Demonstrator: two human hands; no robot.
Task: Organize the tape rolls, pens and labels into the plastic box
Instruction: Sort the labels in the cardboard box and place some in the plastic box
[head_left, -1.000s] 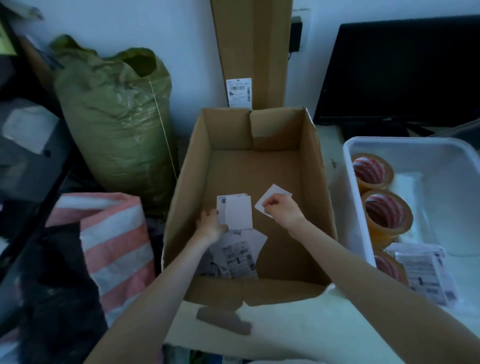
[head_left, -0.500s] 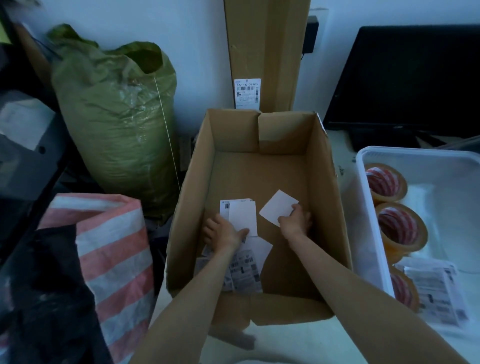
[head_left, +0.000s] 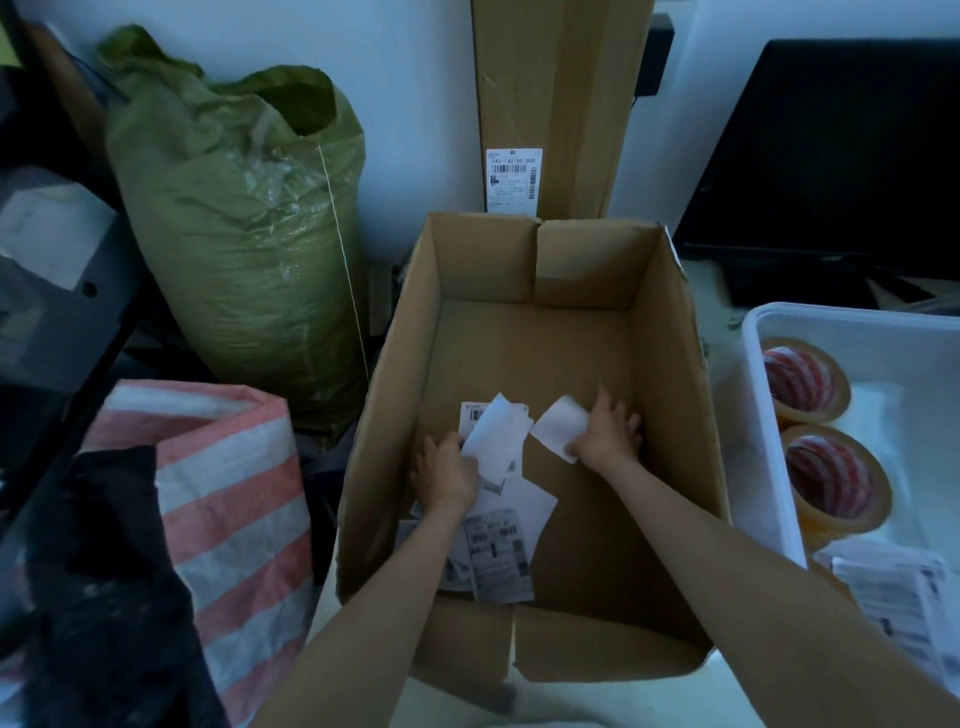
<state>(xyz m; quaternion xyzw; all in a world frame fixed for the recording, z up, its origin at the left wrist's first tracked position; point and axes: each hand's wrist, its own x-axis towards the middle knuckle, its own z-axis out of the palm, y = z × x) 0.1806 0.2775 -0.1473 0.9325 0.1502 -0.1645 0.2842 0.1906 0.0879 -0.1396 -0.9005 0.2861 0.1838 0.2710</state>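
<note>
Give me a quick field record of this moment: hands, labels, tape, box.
left hand: inside cardboard box, gripping white labels
right hand: inside the same box, holding one blank label
loose labels: printed ones lying on the box floor near the front wall
plastic box: right of the cardboard box
tape rolls: in the plastic box
labels already moved: printed stack in the plastic box
pens: none visible

Brown cardboard box (head_left: 670, 415), white labels (head_left: 498, 436), olive-green sack (head_left: 244, 218), bag (head_left: 234, 499) — pink-and-white stripes, red-striped tape rolls (head_left: 805, 382)
</note>
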